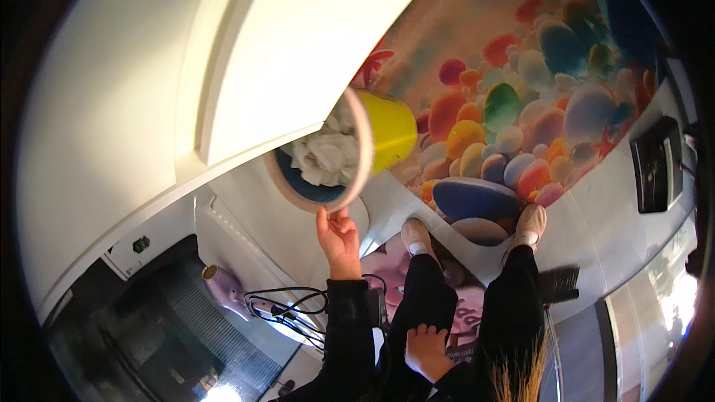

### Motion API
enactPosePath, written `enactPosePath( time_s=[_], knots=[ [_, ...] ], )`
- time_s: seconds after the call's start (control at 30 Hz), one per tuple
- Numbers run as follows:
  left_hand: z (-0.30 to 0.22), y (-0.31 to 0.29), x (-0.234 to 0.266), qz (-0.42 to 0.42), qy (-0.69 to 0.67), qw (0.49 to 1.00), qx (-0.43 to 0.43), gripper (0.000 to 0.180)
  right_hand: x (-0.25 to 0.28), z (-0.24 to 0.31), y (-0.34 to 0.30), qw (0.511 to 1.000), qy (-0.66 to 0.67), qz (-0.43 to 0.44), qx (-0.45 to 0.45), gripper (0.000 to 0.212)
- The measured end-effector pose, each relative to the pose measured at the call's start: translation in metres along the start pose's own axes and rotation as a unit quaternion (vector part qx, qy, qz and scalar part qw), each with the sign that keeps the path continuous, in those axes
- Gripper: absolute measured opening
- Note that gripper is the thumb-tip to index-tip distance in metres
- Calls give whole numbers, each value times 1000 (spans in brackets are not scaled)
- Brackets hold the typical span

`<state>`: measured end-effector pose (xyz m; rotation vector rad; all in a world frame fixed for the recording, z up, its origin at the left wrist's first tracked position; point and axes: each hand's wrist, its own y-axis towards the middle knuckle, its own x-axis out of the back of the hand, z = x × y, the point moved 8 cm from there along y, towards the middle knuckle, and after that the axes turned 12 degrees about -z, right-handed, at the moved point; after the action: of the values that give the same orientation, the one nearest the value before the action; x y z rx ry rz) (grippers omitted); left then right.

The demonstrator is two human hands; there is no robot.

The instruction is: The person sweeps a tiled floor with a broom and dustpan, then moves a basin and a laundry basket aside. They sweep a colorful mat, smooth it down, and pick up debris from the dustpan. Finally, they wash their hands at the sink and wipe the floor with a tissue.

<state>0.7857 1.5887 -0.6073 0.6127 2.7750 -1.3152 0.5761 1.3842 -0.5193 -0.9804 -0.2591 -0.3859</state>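
The thumb and fingers of the left hand (pixel 340 242) are closed on the lower edge of a bin (pixel 393 130), though the rim hides just where the tips press. The bin is yellow-sided with a pale pinkish rim, and it lies tipped over, its mouth toward the left. Inside I see crumpled white paper (pixel 325 158) against a dark blue lining; how deep it goes I can't make out. A big white cabinet (pixel 275 45), glaring bright, cuts across the top of the rim. Whether the bin touches the floor is hard to judge from here.

The right hand (pixel 428 352) lies against the dark trousers (pixel 421 294), its fingers curled; I can't tell whether they hold anything, as the palm is turned away.

Near the left sleeve (pixel 346 327), a black cord (pixel 287 305) loops in a tangle beside a mauve hair dryer (pixel 223 289). Pale shoes (pixel 530 225) stand further out, one by a pink mat (pixel 383 264) mostly hidden under the legs. Beyond spreads a floor print (pixel 514 119) of coloured pebbles, cut off by the cabinet. Straw-coloured strands (pixel 521 376) run off the lower edge, too cropped for me to identify.
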Motion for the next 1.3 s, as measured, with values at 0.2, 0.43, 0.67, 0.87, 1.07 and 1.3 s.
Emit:
enactPosePath(
  time_s=[0.2,0.43,0.67,0.87,1.07,1.3],
  knots=[
    [-34,56,-34,43,-54,998,4,34,-38,-2,5,1000,3,3,-29,31],
    [-75,112,-54,20,-85,996,-26,59,38,-14,22,998,42,-15,-53,27],
    [-82,140,-57,58,-82,995,-13,72,37,-432,168,828,-57,-438,-345,29],
    [-85,146,-60,69,-122,990,32,73,-55,-471,193,841,-36,-423,-335,28],
    [-90,157,-44,73,-84,994,1,75,-40,-463,200,883,-123,-340,-300,26],
    [-72,149,-26,55,-18,998,18,69,-99,-497,227,867,-144,-346,-329,25]
  ],
)
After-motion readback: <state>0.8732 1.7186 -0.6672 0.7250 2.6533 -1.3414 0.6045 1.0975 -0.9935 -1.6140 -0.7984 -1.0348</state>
